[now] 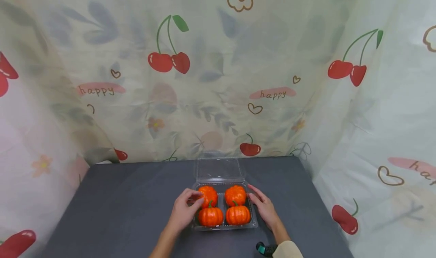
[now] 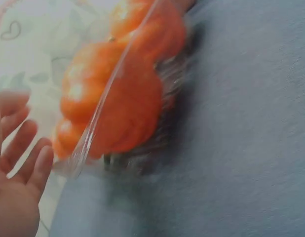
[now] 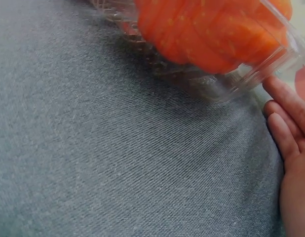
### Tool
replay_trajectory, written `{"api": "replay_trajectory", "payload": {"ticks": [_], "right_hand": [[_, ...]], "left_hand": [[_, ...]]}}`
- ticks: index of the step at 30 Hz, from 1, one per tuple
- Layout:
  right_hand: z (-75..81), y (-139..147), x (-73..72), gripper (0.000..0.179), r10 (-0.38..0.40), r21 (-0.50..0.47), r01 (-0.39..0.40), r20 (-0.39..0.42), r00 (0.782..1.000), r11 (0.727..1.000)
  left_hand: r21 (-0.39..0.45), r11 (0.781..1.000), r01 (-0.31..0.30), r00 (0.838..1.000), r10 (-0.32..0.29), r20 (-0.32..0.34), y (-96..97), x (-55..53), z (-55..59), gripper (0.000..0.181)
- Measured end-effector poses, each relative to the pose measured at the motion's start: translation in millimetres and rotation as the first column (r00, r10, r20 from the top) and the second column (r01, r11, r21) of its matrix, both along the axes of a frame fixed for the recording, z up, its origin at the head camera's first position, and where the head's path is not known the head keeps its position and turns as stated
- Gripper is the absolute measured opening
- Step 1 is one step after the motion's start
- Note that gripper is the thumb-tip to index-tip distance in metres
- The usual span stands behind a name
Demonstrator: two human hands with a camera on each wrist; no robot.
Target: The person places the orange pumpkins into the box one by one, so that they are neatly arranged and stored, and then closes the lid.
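A clear plastic clamshell box (image 1: pixel 224 227) sits on the table with its lid (image 1: pixel 218 168) raised at the back. Small orange pumpkins fill it: a back left one (image 1: pixel 208 196), a front left one (image 1: pixel 210 216), a back right one (image 1: pixel 235 195) and a front right one (image 1: pixel 238 215). My left hand (image 1: pixel 184 208) is at the box's left side, fingertips over the back left pumpkin's edge; in the left wrist view its fingers (image 2: pixel 20 148) are loosely extended. At the right side, my right hand (image 1: pixel 265 209) has its fingertips against the box wall (image 3: pixel 261 74), fingers extended.
Dark grey cloth covers the table (image 1: pixel 136 201). A pale curtain (image 1: pixel 218 80) printed with cherries and flowers encloses the back and sides. A black and teal device (image 1: pixel 265 249) is by the right wrist at the front.
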State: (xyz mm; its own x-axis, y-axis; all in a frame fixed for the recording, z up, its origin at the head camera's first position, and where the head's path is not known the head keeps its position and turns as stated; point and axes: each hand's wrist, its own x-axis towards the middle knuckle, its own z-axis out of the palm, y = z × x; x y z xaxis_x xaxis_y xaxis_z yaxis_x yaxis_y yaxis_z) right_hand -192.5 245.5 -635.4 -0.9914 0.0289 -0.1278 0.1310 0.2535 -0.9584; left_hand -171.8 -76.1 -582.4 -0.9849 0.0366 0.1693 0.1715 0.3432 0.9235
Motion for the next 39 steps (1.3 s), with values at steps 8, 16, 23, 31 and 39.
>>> {"api": "replay_trajectory", "payload": {"ticks": [8, 16, 23, 31, 39], "right_hand": [[-1.2, 1, 0.1, 0.049, 0.011, -0.035, -0.011, -0.007, 1.000, 0.999], [-0.3, 1, -0.9, 0.048, 0.017, -0.037, -0.017, -0.002, 1.000, 0.999], [-0.3, 2, -0.6, 0.046, 0.013, -0.053, -0.014, -0.004, 1.000, 0.998], [-1.2, 4, -0.4, 0.046, 0.016, -0.053, -0.017, -0.007, 1.000, 0.998], [-2.2, 3, -1.3, 0.046, 0.006, -0.041, -0.006, -0.013, 1.000, 0.999]], "left_hand": [[0.076, 0.973, -0.220, 0.973, 0.213, 0.093, -23.9, -41.0, -10.0, 0.020], [0.090, 0.969, -0.230, 0.959, 0.209, 0.193, -31.1, -68.1, -14.6, 0.030], [0.146, 0.970, -0.192, 0.951, 0.148, 0.271, -26.3, -81.1, -18.3, 0.040], [0.126, 0.988, -0.089, 0.926, 0.036, 0.377, -25.2, -81.0, -20.1, 0.047], [0.111, 0.993, -0.041, 0.926, -0.004, 0.379, -24.8, -79.8, -21.5, 0.047]]}}
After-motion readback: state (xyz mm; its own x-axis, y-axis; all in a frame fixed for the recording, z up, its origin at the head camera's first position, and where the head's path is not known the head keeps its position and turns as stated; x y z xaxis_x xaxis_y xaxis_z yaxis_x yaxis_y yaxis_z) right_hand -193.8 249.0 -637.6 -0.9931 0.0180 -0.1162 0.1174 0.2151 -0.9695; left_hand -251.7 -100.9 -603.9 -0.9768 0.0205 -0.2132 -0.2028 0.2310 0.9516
